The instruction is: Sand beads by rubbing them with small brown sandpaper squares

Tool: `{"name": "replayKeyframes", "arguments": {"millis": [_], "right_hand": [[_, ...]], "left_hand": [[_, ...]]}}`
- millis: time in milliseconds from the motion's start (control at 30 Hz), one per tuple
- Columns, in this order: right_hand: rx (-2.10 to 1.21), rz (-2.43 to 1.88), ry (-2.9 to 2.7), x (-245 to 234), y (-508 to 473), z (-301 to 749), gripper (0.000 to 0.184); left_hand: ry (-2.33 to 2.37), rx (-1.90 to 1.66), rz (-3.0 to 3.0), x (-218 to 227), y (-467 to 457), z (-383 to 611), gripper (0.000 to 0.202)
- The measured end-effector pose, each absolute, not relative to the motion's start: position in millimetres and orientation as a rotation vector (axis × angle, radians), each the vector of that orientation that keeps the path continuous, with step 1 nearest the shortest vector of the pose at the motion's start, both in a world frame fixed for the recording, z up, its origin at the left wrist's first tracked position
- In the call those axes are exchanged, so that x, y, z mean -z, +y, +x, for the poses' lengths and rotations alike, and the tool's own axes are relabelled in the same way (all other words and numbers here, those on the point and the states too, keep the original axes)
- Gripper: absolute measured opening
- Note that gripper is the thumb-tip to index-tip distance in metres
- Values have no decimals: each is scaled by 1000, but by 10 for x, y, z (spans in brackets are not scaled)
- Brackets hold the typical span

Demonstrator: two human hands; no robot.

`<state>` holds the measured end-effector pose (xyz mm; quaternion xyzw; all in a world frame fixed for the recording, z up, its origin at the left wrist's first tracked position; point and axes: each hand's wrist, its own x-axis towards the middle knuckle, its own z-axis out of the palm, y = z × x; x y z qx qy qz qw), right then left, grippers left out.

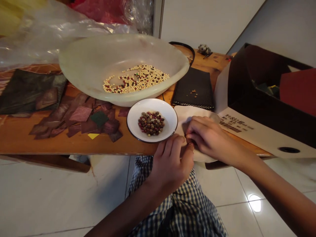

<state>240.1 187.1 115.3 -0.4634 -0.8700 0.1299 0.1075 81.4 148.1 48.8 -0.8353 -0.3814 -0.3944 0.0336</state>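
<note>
My left hand (172, 159) and my right hand (208, 136) meet at the front edge of the table, fingertips nearly touching. Both have curled, pinching fingers. Whatever lies between them is too small or too hidden to make out. Under the hands is a pale flat sheet or board (181, 115). Just left of it stands a small white bowl (134, 128) with a dark rim, holding brown, dark red and cream beads (151, 123). Behind the bowl, a large pale basin (91, 62) contains many cream beads (145, 77) mixed with red and dark ones.
Dark red square pieces (81, 113), with a green and a yellow one, lie to the left. A black textured case (194, 87) with crumbs rests behind my right hand. An open box (259, 131) stands at right. Plastic bags (49, 36) fill the back left.
</note>
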Motion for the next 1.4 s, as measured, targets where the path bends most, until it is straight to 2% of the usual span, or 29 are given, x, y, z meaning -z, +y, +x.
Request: {"name": "replayKeyframes", "arguments": {"millis": [100, 267, 467, 667, 900, 1400], "right_hand": [[-507, -1290, -2577, -1149, 1869, 2415, 13], [-317, -1387, -2609, -1157, 1874, 2393, 9], [-439, -1324, -2601, -1153, 1853, 2411, 11], [-303, -1412, -2601, -1148, 1834, 2386, 7], [-435, -1344, -2560, -1105, 1811, 2448, 8], [-164, -1329, -2524, -987, 1788, 2420, 12]], "left_hand": [[-1199, 1187, -2587, -474, 1474, 815, 21], [-1189, 1150, -2599, -465, 1459, 807, 21], [-1179, 1163, -2572, -465, 1468, 809, 21], [-1179, 1162, -2571, -467, 1464, 810, 21], [-1175, 1147, -2579, -476, 1464, 802, 21], [-1226, 1128, -2546, -440, 1449, 832, 20]]}}
